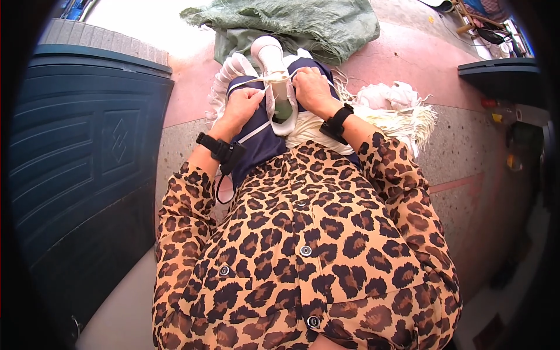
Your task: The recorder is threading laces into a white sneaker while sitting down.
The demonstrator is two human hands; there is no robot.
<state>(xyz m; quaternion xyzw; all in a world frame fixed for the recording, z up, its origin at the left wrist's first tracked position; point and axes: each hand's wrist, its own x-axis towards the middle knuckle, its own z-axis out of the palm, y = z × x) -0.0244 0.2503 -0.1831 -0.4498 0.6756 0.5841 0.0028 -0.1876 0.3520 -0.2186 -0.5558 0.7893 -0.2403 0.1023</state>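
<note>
A white shoe [269, 53] is held between my knees, its rounded toe pointing away from me and its opening toward me. A thin white shoelace [251, 83] runs across the shoe and out to both sides. My left hand [244, 106] is closed on the lace at the shoe's left side, fingers pinched. My right hand [313, 90] grips the lace at the right side, close against the shoe. A bundle of cream-white laces [315, 129] lies over my lap beneath my right wrist.
A frayed green woven sack [303, 26] lies on the floor beyond my knees. More white laces [417, 125] and a pale pinkish-white heap [388, 95] sit to the right. A dark blue panelled door [87, 134] stands at the left; another dark panel [496, 73] is at the right.
</note>
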